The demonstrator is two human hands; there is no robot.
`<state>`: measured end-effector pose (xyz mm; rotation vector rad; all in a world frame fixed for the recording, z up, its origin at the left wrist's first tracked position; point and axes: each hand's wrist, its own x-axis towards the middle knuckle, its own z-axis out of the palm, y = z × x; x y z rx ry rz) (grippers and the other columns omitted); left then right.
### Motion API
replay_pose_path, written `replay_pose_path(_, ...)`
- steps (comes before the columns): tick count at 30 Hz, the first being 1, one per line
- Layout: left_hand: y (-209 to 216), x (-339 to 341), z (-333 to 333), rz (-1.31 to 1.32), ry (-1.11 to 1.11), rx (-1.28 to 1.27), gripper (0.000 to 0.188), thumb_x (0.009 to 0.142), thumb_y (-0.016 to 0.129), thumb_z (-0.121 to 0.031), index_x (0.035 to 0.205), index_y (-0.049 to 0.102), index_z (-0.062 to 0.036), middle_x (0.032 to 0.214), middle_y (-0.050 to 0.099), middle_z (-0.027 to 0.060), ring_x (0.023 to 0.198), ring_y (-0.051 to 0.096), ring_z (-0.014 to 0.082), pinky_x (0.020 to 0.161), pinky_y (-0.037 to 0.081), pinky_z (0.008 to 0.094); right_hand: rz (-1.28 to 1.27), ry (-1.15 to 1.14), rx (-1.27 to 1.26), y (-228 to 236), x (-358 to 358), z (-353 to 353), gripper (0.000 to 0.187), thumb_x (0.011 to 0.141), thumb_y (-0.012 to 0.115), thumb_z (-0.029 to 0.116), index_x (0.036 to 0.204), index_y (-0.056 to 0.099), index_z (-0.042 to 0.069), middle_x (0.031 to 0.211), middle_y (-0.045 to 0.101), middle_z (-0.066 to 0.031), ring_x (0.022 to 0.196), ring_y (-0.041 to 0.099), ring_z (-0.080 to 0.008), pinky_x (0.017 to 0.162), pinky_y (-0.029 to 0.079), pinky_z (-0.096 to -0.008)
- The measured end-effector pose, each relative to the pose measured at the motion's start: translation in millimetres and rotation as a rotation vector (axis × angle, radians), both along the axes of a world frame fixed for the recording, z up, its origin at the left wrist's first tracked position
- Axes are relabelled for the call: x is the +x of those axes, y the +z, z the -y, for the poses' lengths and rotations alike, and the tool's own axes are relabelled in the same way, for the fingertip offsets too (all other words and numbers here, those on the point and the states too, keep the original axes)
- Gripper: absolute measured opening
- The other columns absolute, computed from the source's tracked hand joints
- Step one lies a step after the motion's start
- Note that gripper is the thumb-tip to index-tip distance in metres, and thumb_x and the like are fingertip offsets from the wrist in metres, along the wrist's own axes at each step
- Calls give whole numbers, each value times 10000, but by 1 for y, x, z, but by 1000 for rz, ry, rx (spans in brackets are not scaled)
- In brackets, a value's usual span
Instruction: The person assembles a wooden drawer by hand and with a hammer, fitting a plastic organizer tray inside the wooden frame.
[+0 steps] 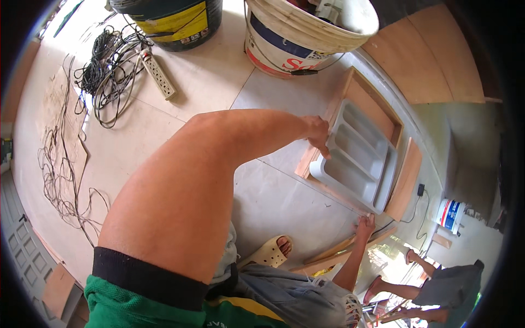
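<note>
A grey plastic cutlery tray (350, 152) with long compartments rests tilted in a shallow wooden drawer box (402, 128). Bare wooden bottom shows beyond its far end. My left arm reaches across from a green sleeve. My left hand (317, 133) is at the tray's left rim, fingers bent over the edge. Low at the tray's near right corner is my right hand (365, 223), its fingers curled close to the drawer's edge. What those fingers hold, if anything, is too small to make out.
A white bucket (295, 41) and a dark bucket (180, 24) stand at the back. A power strip (157, 75) and tangled black cord (104, 60) lie to the left. Wooden strips (350, 249) are beside my cream clog (268, 252). Another person (445, 287) is at lower right.
</note>
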<state>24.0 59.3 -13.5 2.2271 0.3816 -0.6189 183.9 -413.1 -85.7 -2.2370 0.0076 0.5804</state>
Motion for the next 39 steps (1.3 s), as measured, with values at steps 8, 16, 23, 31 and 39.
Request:
replay_pose_path(8, -2, -14, 0, -185, 119, -202, 808, 674, 687, -700, 1088, 649, -8, 986, 662, 142, 736, 670, 282, 566, 560, 383, -312, -324, 333, 45, 11, -28, 607, 977, 411, 412, 1481, 259, 109, 1448, 326, -97, 1281, 419, -368, 948, 410, -529)
replay_pose_path(16, -17, -8, 17, -176, 247, -388, 646, 796, 639, -547, 989, 655, 69, 867, 682, 143, 672, 671, 242, 516, 573, 375, 493, 473, -525, 57, 93, -91, 480, 944, 397, 221, 1404, 432, 93, 1328, 511, -235, 1229, 492, -379, 1040, 380, -395)
replay_pose_path(23, -8, -8, 42, -123, 320, -446, 524, 926, 504, -445, 933, 653, 57, 719, 650, 141, 596, 657, 224, 540, 571, 334, 608, 553, -530, 56, 96, -91, 575, 851, 470, 53, 1416, 426, 150, 1318, 525, -209, 1183, 531, -373, 1028, 418, -407)
replay_pose_path(31, -15, -3, 37, -105, 241, -288, 449, 922, 550, -418, 953, 611, 26, 808, 663, 125, 663, 667, 184, 524, 550, 307, 567, 453, -328, 45, 95, -85, 485, 889, 463, 84, 1371, 483, 139, 1228, 577, -222, 1100, 560, -407, 935, 457, -437)
replay_pose_path(39, -8, 28, 18, -3, 294, -220, 431, 890, 624, -420, 939, 594, 8, 822, 664, 126, 653, 662, 170, 512, 549, 306, 222, 282, -237, 60, 103, -55, 397, 936, 479, 140, 1326, 554, 144, 1024, 683, -132, 858, 652, -161, 761, 516, -278)
